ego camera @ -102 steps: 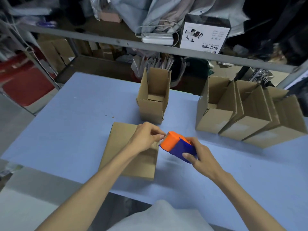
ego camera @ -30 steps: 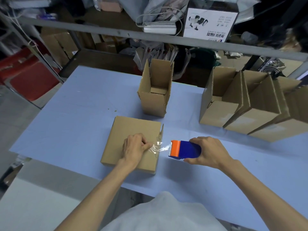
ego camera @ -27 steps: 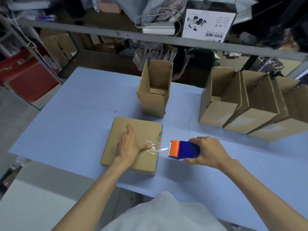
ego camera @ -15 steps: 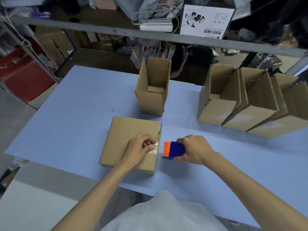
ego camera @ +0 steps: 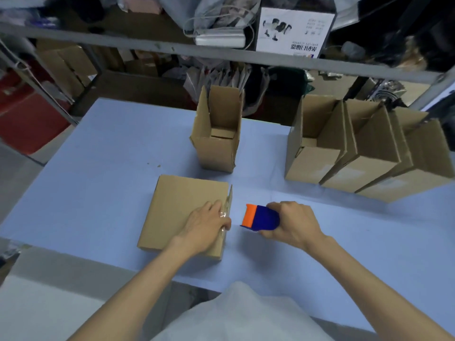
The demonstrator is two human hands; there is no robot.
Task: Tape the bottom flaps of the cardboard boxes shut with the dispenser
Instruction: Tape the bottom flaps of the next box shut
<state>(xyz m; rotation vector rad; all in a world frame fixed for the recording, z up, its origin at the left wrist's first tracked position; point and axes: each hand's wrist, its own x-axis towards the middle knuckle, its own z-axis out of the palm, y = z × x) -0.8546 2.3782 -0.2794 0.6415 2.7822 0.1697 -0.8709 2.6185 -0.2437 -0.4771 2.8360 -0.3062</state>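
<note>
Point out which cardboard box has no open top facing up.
The low box nearest the person, under the left hand. The upright box behind it and the three boxes at right all show open tops.

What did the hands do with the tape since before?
The left hand went from pinching the tape end at the dispenser to pressing tape onto the right edge of the flat box. The strip stretched between them earlier no longer shows. The right hand keeps gripping the dispenser; the other boxes stayed put.
</note>
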